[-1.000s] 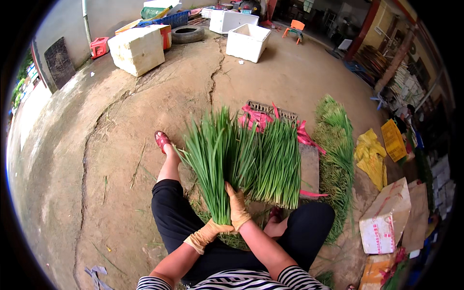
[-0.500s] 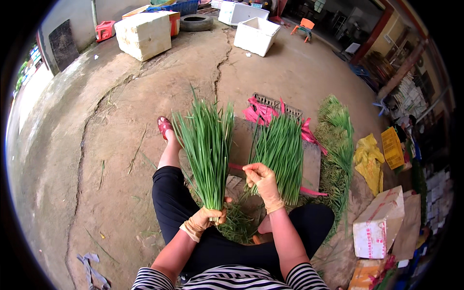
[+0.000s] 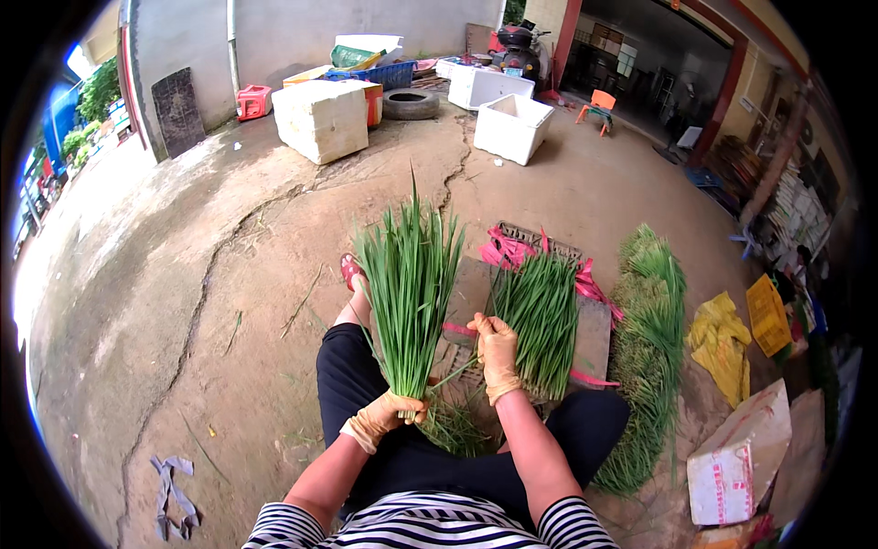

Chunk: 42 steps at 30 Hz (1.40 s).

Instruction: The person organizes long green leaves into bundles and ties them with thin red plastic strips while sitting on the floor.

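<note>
My left hand [image 3: 393, 416], in a thin pale glove, is closed round the base of an upright bunch of garlic chives [image 3: 412, 284], its long green leaves fanning out above. My right hand [image 3: 497, 352], gloved alike, is pinched shut to the right of the bunch. A single thin chive leaf [image 3: 455, 371] slants from near the bunch's base up to the right hand. Just beyond that hand, a second pile of chives [image 3: 538, 320] lies on a low board [image 3: 593, 340] with pink ribbon strips [image 3: 594, 380] under and around it.
A long heap of chives [image 3: 645, 357] lies on the ground at right. Beyond it are a yellow bag [image 3: 720, 343], a yellow crate [image 3: 768, 316] and a carton [image 3: 743, 457]. Foam boxes [image 3: 322, 122] and a tyre [image 3: 411, 103] stand far off. Grey cloth strips [image 3: 172, 494] lie near left.
The view has tilted up, so the scene sits lower. My right hand remains pinched beside the bunch, and a thin leaf now shows stretched between it and the bunch's base.
</note>
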### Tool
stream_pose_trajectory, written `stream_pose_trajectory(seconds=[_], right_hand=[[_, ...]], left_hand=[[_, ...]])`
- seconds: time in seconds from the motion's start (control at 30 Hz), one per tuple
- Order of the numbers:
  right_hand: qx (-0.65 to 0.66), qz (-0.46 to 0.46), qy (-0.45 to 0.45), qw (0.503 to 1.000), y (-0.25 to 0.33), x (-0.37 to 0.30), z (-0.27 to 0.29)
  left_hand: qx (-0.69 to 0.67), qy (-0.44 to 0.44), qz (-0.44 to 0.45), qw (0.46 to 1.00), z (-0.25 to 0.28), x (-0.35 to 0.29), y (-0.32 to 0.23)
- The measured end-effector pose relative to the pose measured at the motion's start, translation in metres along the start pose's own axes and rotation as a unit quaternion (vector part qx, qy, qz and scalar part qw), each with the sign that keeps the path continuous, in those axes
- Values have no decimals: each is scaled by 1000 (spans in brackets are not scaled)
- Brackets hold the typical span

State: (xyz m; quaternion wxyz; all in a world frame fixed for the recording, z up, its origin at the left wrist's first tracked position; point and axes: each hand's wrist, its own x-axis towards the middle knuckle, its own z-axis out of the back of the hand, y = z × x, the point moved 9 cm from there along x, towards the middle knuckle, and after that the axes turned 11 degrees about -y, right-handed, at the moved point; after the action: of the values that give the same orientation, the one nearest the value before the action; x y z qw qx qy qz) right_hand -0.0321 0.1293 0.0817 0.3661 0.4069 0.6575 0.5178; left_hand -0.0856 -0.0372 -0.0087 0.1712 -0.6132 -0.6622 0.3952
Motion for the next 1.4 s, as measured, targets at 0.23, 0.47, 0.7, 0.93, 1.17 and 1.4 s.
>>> stream_pose_trajectory(seconds=[0.23,0.47,0.7,0.93,1.17,1.4], right_hand=[[-20,-68,251,965,-74,-34,-17],[-39,-1,383,923,-68,-72,-49],[-80,-51,363,927,-85,-81,-29],[-147,125,334,923,-57,-78,-37],[-412,-14,311,857,-56,-60,-7],[-225,193,267,917,6,-69,-53]], left_hand=[[209,-143,-57,966,10,7,-27],[12,-10,-62,998,-8,-3,-2],[-34,66,26,997,-35,-17,15],[-47,49,15,998,-28,-14,18],[-7,-56,-12,998,17,-2,16],[5,-61,-14,998,32,14,30]])
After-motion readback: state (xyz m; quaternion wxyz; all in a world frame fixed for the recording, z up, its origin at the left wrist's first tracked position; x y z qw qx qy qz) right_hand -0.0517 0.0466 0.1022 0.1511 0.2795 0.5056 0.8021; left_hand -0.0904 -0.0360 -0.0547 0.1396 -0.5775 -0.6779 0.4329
